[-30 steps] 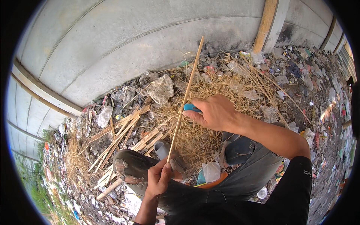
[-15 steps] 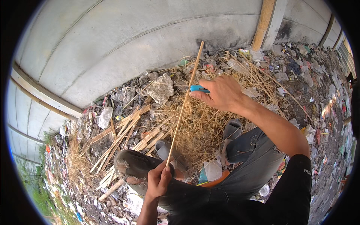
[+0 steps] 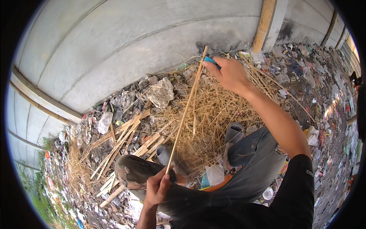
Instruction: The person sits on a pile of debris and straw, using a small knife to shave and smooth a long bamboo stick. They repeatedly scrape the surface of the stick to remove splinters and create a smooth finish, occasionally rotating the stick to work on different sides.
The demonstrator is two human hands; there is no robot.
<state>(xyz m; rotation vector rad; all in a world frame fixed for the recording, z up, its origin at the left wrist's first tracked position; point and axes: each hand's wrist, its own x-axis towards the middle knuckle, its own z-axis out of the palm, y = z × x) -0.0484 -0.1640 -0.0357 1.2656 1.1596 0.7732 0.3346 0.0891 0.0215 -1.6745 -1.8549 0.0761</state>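
A long, thin bamboo strip (image 3: 185,110) slants up from my lap toward the wall. My left hand (image 3: 157,187) grips its lower end near my knee. In my right hand (image 3: 230,74) is a blue utility knife (image 3: 212,62), held against or close beside the strip near its far end. The knife's blade cannot be made out. A narrow sliver (image 3: 195,118) hangs down along the strip. Beneath it, a heap of pale shavings (image 3: 217,110) spreads between my feet.
Split bamboo pieces (image 3: 124,139) lie to the left of the shavings. A pale rock (image 3: 161,93) sits before the concrete wall (image 3: 152,38). A wooden post (image 3: 264,26) stands at the wall. Litter covers the ground (image 3: 320,95). My sandalled feet flank the heap.
My right hand has moved up the strip with the knife, toward the far end. A sliver now hangs beside the strip. My left hand keeps its grip, shifted slightly left.
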